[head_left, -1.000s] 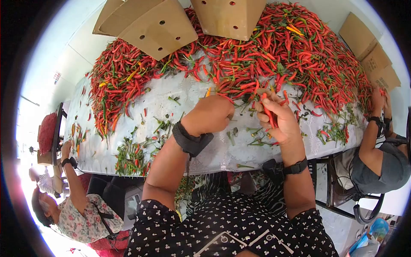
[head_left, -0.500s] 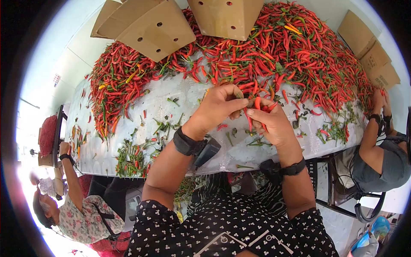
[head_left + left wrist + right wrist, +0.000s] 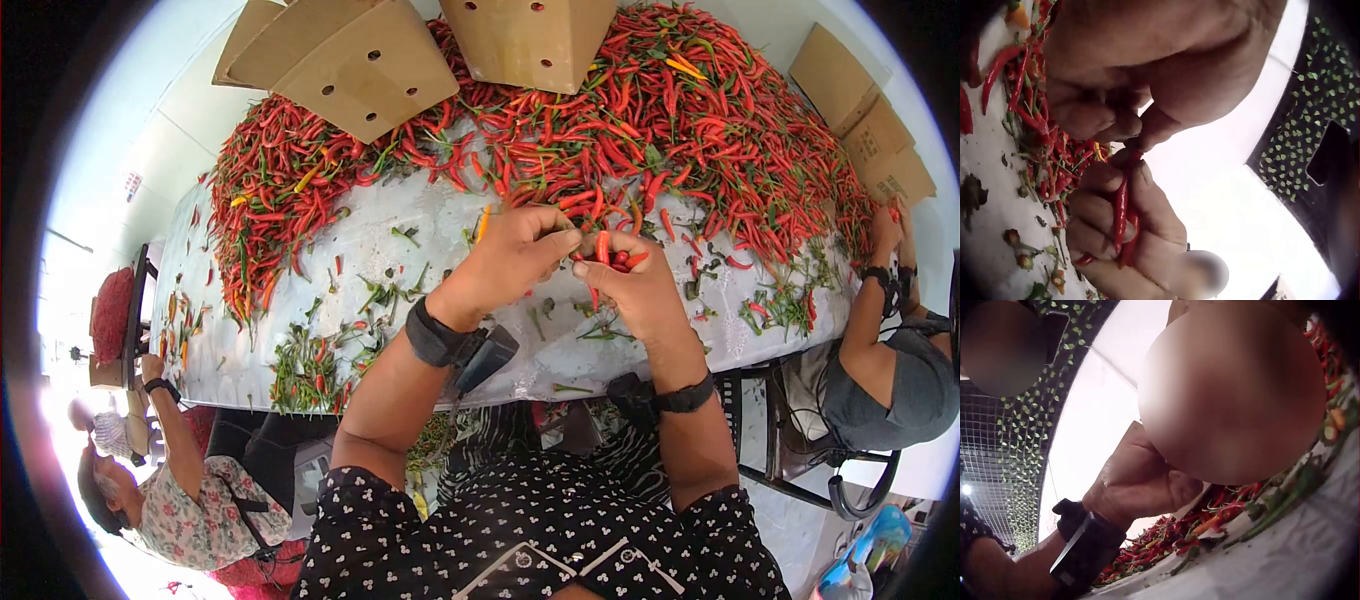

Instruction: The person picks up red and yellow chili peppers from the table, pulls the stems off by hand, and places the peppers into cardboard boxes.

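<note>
My right hand (image 3: 640,285) holds several red chili peppers (image 3: 602,246) in its curled fingers. In the left wrist view, one chili pepper (image 3: 1121,209) stands up between its thumb and forefinger, with another beside it. My left hand (image 3: 508,258) meets the right at the fingertips. Its thumb and forefinger pinch the top end of that chili pepper, and the stem there is hidden by the fingers. In the right wrist view the left hand (image 3: 1147,484) shows at the middle, while a blurred patch covers much of the holding hand.
A large heap of red chili peppers (image 3: 690,130) spreads over the far side of the pale table (image 3: 480,350). Cardboard boxes (image 3: 365,85) stand at the back. Plucked green stems (image 3: 300,368) lie in small piles. Other people (image 3: 205,510) sit at both sides.
My left hand has moved from beside the right hand to its fingertips and opened out from a curled shape into a pinch. The right hand has turned, bringing the chili peppers toward the left.
</note>
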Available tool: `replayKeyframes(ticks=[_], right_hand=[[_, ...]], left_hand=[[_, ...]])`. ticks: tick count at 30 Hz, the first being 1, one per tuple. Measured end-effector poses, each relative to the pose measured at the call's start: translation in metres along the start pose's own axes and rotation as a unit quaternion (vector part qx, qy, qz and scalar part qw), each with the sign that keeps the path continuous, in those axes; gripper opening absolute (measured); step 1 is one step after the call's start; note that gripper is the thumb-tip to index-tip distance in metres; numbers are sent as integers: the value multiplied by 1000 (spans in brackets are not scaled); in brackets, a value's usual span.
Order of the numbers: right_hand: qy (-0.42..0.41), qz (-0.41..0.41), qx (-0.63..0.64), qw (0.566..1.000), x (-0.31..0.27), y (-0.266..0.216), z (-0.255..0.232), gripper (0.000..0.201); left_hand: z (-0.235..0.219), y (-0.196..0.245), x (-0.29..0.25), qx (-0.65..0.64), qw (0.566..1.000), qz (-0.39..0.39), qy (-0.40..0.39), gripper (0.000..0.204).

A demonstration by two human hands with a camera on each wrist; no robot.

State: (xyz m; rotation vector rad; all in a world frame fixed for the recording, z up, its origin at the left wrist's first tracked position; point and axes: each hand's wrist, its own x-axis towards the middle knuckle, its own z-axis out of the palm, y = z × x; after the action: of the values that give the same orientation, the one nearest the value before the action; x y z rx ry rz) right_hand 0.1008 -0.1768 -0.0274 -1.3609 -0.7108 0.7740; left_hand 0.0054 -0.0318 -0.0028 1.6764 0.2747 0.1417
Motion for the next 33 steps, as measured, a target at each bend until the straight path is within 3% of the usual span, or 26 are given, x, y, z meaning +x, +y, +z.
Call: replayKeyframes(ticks=[5,10,13,14,15,16,18,20,22,26,28,31,33], right_hand=[[-3,-9,12,1000,-1,-1,1,12],[10,-82,-39,996,-2,-5,2,7],[-5,-40,23,999,-5,-15,2,7],[-5,-39,24,999,-4,-13,2,7],[-3,-32,140,990,-1,-8,0,9],[0,-24,255,967,2,-4,-2,11],[-4,8,282,959,3,-1,-11,13],[-3,28,350,936,6,2,-13,19],[2,44,370,928,6,0,-14,15],[4,68,362,930,6,-3,-12,12],[-11,67,360,930,6,-3,-12,11],[-23,68,358,931,7,-4,-10,11],[-21,69,357,931,7,-3,-10,11]], left_hand=[[1,-4,2,-177,982,-43,-55,18],[-3,-6,3,-298,946,-77,-100,14],[-8,-1,1,-345,930,-72,-101,13],[-12,2,1,-180,982,-40,-47,12],[-16,5,0,-8,1000,-6,8,11],[-19,9,-2,-8,1000,-7,8,11],[-25,17,-6,109,987,111,41,12],[-43,17,-8,155,985,71,14,16],[-49,12,-8,307,947,95,23,19],[-50,-8,-3,398,907,134,20,18],[-47,-14,-3,534,836,126,-15,18],[-42,-12,0,577,813,60,-45,17],[-42,-19,0,587,804,90,-23,16]])
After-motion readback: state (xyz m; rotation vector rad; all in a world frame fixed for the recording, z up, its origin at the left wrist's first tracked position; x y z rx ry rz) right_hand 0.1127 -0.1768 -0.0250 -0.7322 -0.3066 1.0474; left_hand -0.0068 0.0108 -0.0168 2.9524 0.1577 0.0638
